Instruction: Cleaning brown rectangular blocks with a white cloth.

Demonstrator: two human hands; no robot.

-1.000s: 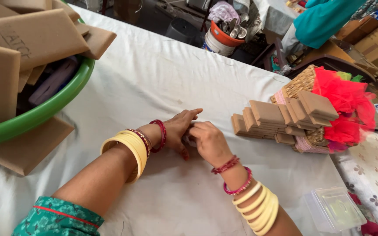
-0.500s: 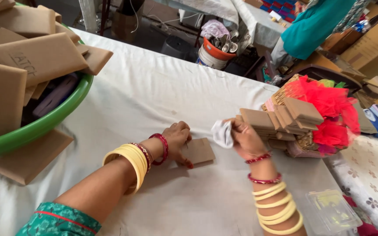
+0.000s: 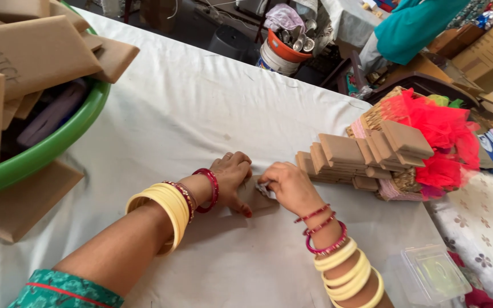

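Observation:
My left hand [image 3: 232, 174] presses down on a small brown packet [image 3: 258, 199] lying on the white tablecloth [image 3: 189, 108]. My right hand [image 3: 289, 185] is on the same packet's right end, fingers curled, with a small white scrap [image 3: 266, 190] pinched at the fingertips. Both wrists carry yellow and red bangles. Just right of my hands lies a pile of similar brown packets [image 3: 360, 157], leaning against a woven basket [image 3: 383, 114] trimmed with red netting [image 3: 446, 134].
A green tub [image 3: 58, 140] heaped with brown cardboard packets stands at the left, with one flat packet [image 3: 21, 202] under its edge. A clear plastic box [image 3: 432, 274] sits at the lower right. Beyond the table are a bucket of spoons [image 3: 283, 48] and a person in teal [image 3: 417, 25].
My right hand, raised near the packet pile half a second ago with the white scrap, has come back down onto the packet beside my left hand. The left hand has stayed on the packet.

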